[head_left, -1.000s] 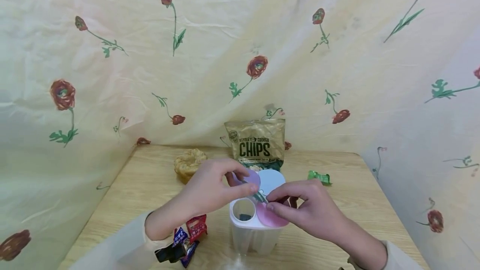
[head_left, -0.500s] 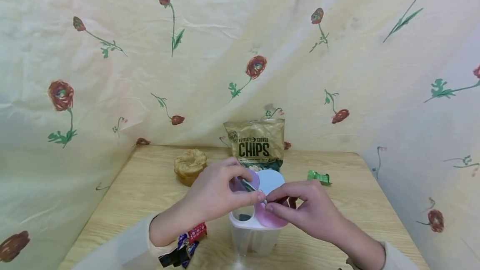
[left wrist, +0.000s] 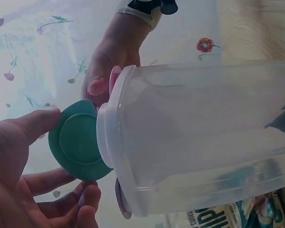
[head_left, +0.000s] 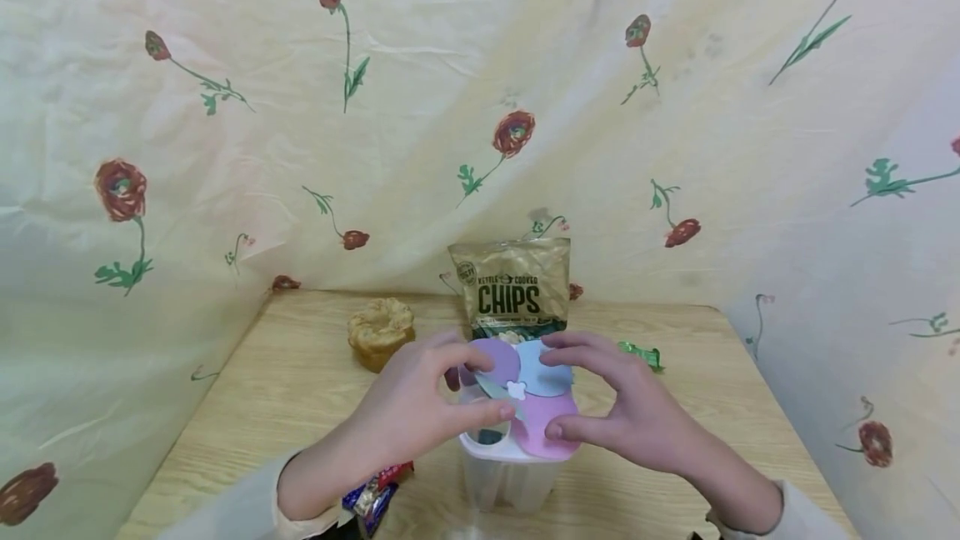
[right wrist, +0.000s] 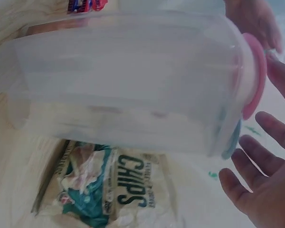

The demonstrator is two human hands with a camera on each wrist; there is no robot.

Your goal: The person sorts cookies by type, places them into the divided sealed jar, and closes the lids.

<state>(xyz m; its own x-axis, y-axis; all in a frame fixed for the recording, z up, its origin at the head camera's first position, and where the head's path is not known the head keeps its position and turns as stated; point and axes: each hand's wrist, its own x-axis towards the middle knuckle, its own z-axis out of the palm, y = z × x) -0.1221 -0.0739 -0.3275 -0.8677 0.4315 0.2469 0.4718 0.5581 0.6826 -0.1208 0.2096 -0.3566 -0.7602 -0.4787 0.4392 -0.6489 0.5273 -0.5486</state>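
A translucent plastic container [head_left: 502, 482] stands upright on the table, topped by purple [head_left: 487, 357], blue [head_left: 543, 373] and pink [head_left: 543, 433] lids around a white flower-shaped centre piece [head_left: 516, 391]. At its front left, a green lid [left wrist: 80, 145] is raised and tilted beside the open round mouth. My left hand [head_left: 420, 394] holds this lid by its edges between thumb and fingers. My right hand [head_left: 633, 398] spreads over the right side, fingers by the blue lid, thumb at the pink one. A dark piece [head_left: 490, 437] lies inside the container, its kind unclear.
Behind the container stands a bag of chips [head_left: 510, 298]. A ring-shaped bun [head_left: 380, 333] sits at the back left, a green-wrapped sweet [head_left: 645, 355] at the right. Red and blue wrapped snacks [head_left: 371, 500] lie near my left wrist. Flowered cloth [head_left: 420, 140] hangs behind the table.
My right hand has let go of its pinch at the green lid and spread over the blue and pink lids. The left hand keeps the green lid, now tilted lower toward the mouth.
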